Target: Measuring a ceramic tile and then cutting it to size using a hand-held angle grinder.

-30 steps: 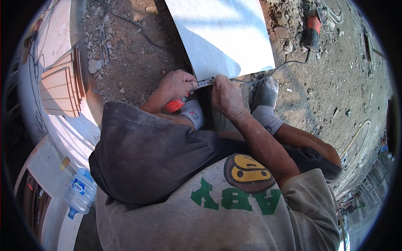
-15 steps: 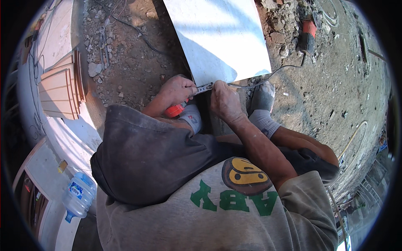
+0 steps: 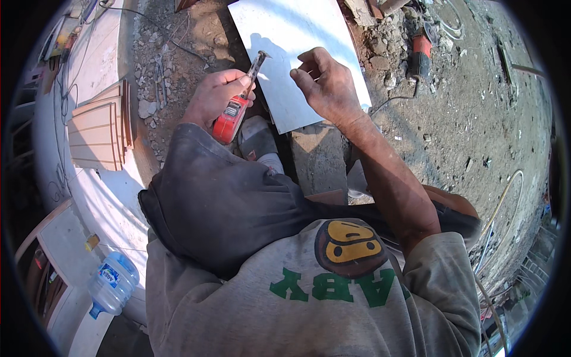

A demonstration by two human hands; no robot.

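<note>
My left hand (image 3: 209, 95) is closed around a red tape measure (image 3: 229, 121), with a short length of its metal blade sticking out past my fingers toward the white tile. The white tile (image 3: 279, 113) lies in front of me, partly in shade, its near edge over a grey concrete block (image 3: 318, 159). Above the tile's right part hovers my right hand (image 3: 330, 89), nothing in it, thumb and forefinger bent and apart. The other fingers of that hand are partly hidden behind it.
A red and black angle grinder (image 3: 421, 56) lies on the rubble at the right, its cable running toward the tile. Metal pincers (image 3: 159, 83) lie on the left, near stacked brown panels (image 3: 98, 134). A large clear water bottle (image 3: 116, 282) rests at lower left.
Both hands have come up and away from the tile's near edge. My right hand has let go of the tape blade, which is now mostly drawn in. My left hand has lifted the tape measure.
</note>
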